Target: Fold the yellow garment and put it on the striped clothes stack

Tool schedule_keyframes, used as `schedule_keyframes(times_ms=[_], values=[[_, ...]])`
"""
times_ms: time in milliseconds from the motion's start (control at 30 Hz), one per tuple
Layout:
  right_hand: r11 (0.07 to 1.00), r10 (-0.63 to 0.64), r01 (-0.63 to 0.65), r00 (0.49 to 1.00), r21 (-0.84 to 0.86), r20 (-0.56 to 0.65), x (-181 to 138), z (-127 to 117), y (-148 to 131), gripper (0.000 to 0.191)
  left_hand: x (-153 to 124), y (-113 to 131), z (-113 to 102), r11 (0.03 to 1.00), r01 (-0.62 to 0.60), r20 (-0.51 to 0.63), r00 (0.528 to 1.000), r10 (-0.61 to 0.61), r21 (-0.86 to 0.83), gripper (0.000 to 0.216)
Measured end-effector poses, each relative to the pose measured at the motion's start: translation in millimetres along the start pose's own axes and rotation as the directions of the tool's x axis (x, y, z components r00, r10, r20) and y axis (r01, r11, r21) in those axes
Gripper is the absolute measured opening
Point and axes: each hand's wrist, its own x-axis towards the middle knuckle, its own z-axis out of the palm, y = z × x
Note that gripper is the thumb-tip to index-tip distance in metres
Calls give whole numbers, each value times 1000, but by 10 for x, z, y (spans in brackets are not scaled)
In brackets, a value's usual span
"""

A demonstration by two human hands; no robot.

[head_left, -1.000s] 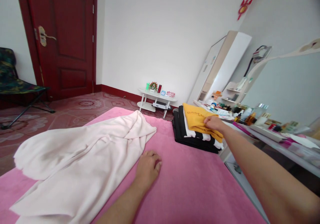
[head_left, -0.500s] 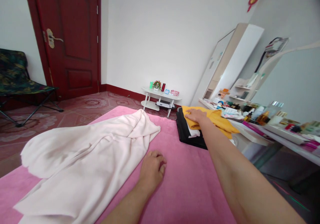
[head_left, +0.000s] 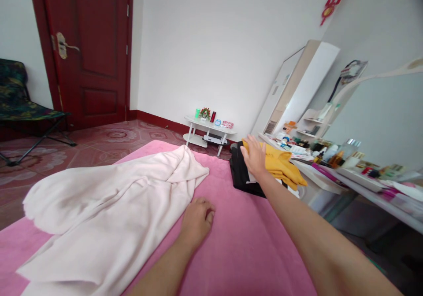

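My right hand (head_left: 254, 156) is open, its fingers stretched out at the left edge of a yellow folded garment (head_left: 282, 166). That garment lies on top of a stack with black folded clothes (head_left: 238, 168) and some white cloth showing beneath. My left hand (head_left: 197, 219) rests on the pink bed cover (head_left: 231, 243), its fingers loosely bent and nothing seen in them. Close by on its left, a whitish garment (head_left: 132, 208) is spread with wrinkles and a fold across its far end.
On the right stands a dressing table (head_left: 330, 185) crowded with bottles and cosmetics. A low white side table (head_left: 211, 123) holds small items by the far wall. At left are a camouflage folding chair (head_left: 29, 109) and a dark red door (head_left: 89, 53).
My right hand has lifted from lying flat on the yellow garment and shifted to its left edge, fingers pointing up more. My left hand stays beside the whitish garment. The view has turned slightly.
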Motion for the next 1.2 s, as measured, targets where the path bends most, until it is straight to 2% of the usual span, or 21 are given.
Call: schedule_keyframes(times_ms=[33,67,133,167,267,367,433,500,667,767,933,1133,1200], values=[[994,-52,57,997,98,-50,-176,-49,-156,42,1,-5,2,1000,-5,-12,1000,5,-6,20],[974,-112,118,993,194,-43,-396,-87,-316,40,2,-13,6,1000,-9,-27,1000,8,-12,20],[912,-267,225,961,342,79,-934,-131,-607,40,2,-37,27,1000,-6,-59,998,5,-23,22],[893,-301,224,942,391,148,-1222,-143,-724,42,3,-54,42,1000,-3,-73,997,1,-29,23],[895,-208,36,915,444,345,-1979,-183,-938,53,13,-110,88,998,6,-100,995,-11,-57,30],[918,-83,-139,849,372,522,-2392,-269,-1019,57,13,-130,95,998,4,-97,995,-10,-64,30],[934,-55,-165,811,317,583,-2491,-340,-1062,56,-6,-102,67,1000,-11,-66,998,9,-29,27],[948,-38,-160,802,275,596,-2519,-398,-1114,56,-46,-42,24,999,-38,-18,999,38,39,25],[965,2,-149,825,214,565,-2548,-458,-1221,54,-238,127,-30,967,-70,72,996,54,244,29],[965,15,-145,864,219,503,-2576,-459,-1217,50,-389,157,-8,946,-114,107,991,85,304,38],[912,-13,-133,936,387,350,-2611,-400,-1083,40,-587,159,-7,932,-122,180,982,63,340,47],[771,25,-193,961,607,274,-2624,-308,-921,28,-717,252,-97,921,-113,223,974,30,373,56],[738,46,-208,964,642,261,-2622,-284,-893,25,-759,244,-142,914,-147,266,963,44,379,59]])
